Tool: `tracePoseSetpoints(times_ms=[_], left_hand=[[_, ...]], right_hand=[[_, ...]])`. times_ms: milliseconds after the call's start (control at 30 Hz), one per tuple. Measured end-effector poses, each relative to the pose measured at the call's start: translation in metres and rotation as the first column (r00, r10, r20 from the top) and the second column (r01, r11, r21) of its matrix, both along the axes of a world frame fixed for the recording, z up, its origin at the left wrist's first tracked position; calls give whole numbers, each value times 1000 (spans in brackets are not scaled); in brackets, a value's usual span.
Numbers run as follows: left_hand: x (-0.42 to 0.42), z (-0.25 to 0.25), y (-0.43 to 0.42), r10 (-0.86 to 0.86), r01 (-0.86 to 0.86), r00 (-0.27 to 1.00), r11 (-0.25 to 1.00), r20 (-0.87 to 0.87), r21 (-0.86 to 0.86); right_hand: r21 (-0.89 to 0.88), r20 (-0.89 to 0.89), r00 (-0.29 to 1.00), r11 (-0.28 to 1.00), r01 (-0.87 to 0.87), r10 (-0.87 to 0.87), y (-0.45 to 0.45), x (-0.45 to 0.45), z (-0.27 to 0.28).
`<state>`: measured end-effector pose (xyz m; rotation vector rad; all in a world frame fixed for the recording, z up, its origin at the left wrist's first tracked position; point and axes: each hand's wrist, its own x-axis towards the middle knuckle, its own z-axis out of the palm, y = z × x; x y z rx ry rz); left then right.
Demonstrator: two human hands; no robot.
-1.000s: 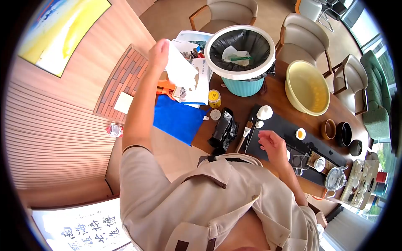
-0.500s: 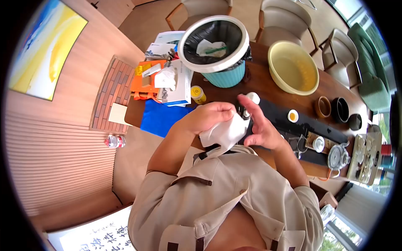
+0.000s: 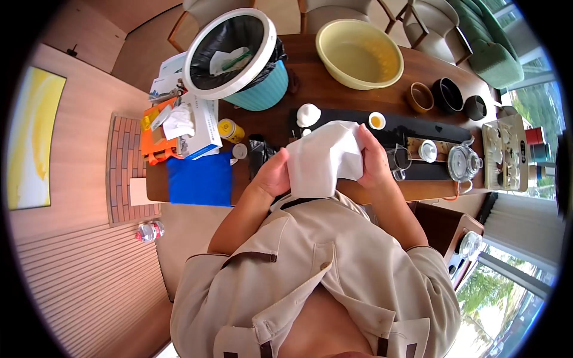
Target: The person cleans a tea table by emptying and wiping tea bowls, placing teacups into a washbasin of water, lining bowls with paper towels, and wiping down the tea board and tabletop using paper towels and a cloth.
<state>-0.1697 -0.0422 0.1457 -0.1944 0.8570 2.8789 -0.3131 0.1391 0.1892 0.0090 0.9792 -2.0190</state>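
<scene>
A white tissue [image 3: 322, 161] is stretched out in front of my body, above the near edge of the table. My left hand [image 3: 273, 174] pinches its left side, thumb on top. At the right edge, my right hand [image 3: 373, 156] grips it as well. The tissue hangs in soft folds, and its lower edge reaches close to my beige shirt. Just beyond it stand a small white figure-like object [image 3: 308, 115] and a little white cup [image 3: 376, 120] of amber liquid on a black tray [image 3: 343, 116]. Black plastic [image 3: 259, 154] lies beside my left hand.
A turquoise bin [image 3: 262, 89] with a black liner and a yellow basin [image 3: 358, 74] stand at the back. Leftward are a blue cloth [image 3: 200, 182], a yellow can [image 3: 230, 130] and boxes [image 3: 203, 122]. Rightward are bowls [image 3: 447, 95], a glass teapot [image 3: 464, 162] and a cup rack [image 3: 504, 156].
The bunched tissue has been spread out between both hands. My right hand, open before, now grips its edge. My hands have moved apart, and the view has shifted to the right.
</scene>
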Motion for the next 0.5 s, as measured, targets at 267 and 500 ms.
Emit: tracePoseSetpoints(times_ms=[267,500], left_hand=[[-14,21,-11,319,-245,937,891,140,-382],[2,13,-13,300,-113,951,555,72,-824]], right_hand=[[-25,-110,993,999,29,-32,40,14,0],[501,-763,609,795,342,219,64,32,-19]])
